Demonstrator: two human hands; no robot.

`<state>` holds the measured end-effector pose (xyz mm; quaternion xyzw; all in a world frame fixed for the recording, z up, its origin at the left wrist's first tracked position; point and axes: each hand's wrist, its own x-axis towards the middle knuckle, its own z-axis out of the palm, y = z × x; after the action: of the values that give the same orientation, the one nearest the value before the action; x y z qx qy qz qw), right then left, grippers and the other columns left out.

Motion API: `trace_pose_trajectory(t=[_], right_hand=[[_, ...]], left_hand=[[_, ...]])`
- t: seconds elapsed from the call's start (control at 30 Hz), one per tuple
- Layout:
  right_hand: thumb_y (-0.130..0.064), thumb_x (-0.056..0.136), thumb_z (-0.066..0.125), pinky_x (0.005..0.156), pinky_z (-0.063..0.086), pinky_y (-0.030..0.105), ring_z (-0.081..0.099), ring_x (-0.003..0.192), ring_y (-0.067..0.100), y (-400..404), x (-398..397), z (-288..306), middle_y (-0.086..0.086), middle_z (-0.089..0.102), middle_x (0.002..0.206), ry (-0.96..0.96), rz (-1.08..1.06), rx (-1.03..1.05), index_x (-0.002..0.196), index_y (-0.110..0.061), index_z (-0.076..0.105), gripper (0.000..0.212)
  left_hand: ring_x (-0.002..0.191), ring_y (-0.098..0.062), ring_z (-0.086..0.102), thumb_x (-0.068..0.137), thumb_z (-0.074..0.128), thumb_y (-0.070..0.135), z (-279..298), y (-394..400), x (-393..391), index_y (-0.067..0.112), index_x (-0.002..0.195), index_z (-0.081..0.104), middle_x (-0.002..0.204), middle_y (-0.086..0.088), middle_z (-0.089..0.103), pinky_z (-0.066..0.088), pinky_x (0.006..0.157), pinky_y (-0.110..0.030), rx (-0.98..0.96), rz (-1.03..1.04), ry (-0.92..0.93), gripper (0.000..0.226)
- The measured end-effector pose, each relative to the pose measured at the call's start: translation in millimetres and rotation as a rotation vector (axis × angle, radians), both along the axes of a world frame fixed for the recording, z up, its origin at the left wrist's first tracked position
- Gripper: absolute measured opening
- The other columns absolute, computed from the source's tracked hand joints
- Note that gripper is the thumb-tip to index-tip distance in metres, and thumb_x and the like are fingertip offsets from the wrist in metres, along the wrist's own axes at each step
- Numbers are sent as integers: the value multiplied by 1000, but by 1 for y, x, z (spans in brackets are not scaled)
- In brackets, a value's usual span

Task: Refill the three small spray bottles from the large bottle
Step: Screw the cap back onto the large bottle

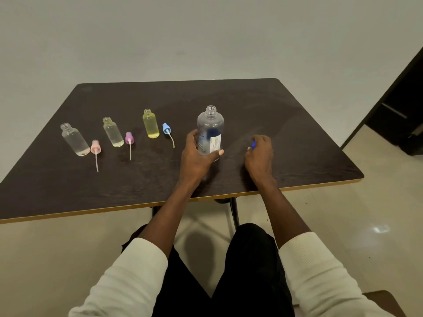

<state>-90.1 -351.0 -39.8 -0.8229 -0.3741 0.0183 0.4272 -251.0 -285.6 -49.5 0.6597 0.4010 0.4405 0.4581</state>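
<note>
Here, from the head view, we look down on a dark table [263, 106] with a pale edge band, set over a light tiled floor; our left hand [196, 154] wraps the lower half of the large bottle [210, 126], fingers curled behind it and the thumb pressed across the front below its white label; the bottle stands upright on the table, clear, uncapped, its threaded neck open at the top. Our right hand [259, 156] rests on the table just to the right of that bottle, apart from it, its fingers curled round a small blue cap [253, 145], of which only a part shows above the knuckles. To the left, three small spray bottles stand in a row, all open at the neck: the clear bottle [75, 140] farthest left, the pale bottle [113, 133] in the middle, the yellow bottle [150, 124] nearest the large one; each holds a little liquid at its base. Beside each lies its spray head with the dip tube pointing toward us: the pink spray head [95, 147] just right of the clear bottle, the purple spray head [128, 138] just right of the pale one, the light blue spray head [166, 129] between the yellow bottle and our left hand. Both arms show white sleeves [142, 271] pushed up to the forearm, with dark trousers below.
</note>
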Motion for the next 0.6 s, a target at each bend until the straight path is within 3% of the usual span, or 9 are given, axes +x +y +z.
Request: trace_pose_trajectory(t=[0.2,0.43,0.6], right_hand=[[-6,92,61,97,41,23,57,114,18,-1,-2,2,7,60,126,105,53,70,126,-9,59,35],[-5,82,74,91,55,28,67,100,16,7,-19,31,5,69,107,329,191,431,111,-9,69,30],[-2,85,68,91,53,23,67,103,15,16,-34,92,9,71,112,249,426,619,114,-13,69,31]], left_hand=[[118,-13,60,74,90,32,1,-1,0,23,141,42,134,5,60,53,96,-29,-8,6,-11,83],[111,-8,62,73,90,36,1,-1,0,26,136,48,125,9,64,55,95,-31,-6,20,-22,77],[112,-9,61,75,89,33,4,-3,-2,25,136,48,125,10,63,52,88,-22,-29,17,-33,74]])
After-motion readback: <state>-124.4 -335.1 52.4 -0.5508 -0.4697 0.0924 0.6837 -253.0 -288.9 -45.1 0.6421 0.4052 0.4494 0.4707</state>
